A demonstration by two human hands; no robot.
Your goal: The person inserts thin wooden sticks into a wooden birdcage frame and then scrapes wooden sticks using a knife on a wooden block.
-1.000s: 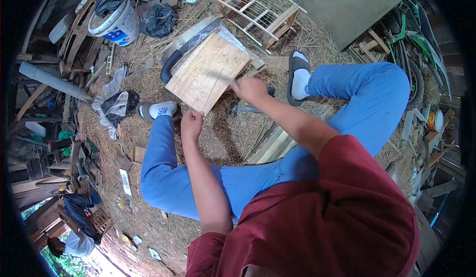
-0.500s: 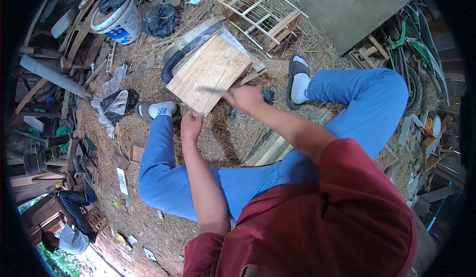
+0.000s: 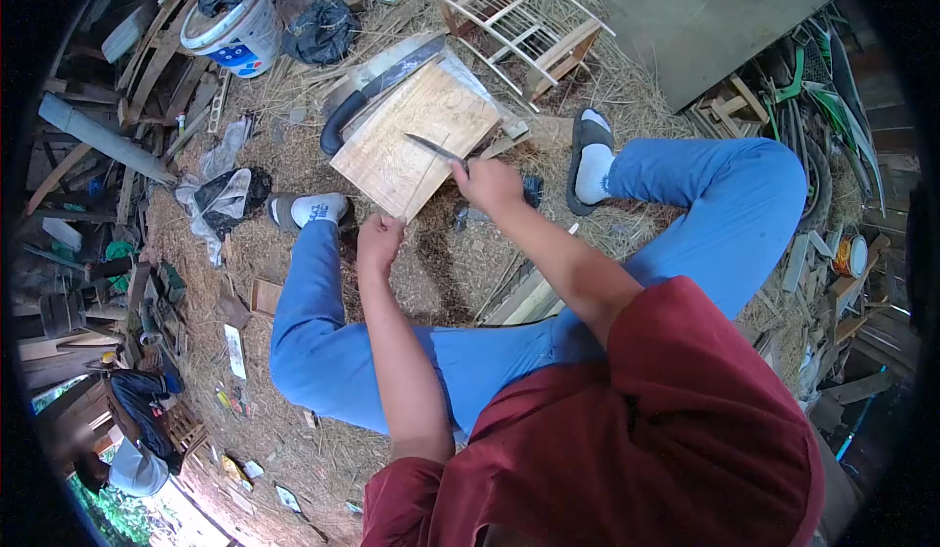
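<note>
My right hand (image 3: 490,185) is closed around the handle of a knife (image 3: 429,144), its dark blade pointing left over a pale wooden board (image 3: 411,121). At the board's near corner, my left hand (image 3: 379,241) pinches the end of a thin stick (image 3: 423,187) that runs up across the wood beneath the blade. A handsaw (image 3: 392,72) with a dark handle lies along the board's far left edge, partly covered by it.
Beyond the board stands a small slatted wooden frame (image 3: 524,33). A white bucket (image 3: 240,43) and black plastic bags (image 3: 321,31) are at the back left. Straw and shavings cover the ground between my feet. A person (image 3: 137,464) sits at the lower left.
The knife in my right hand has swung: its blade now slants up to the left, farther up the board. My left hand stays at the board's near corner with the stick.
</note>
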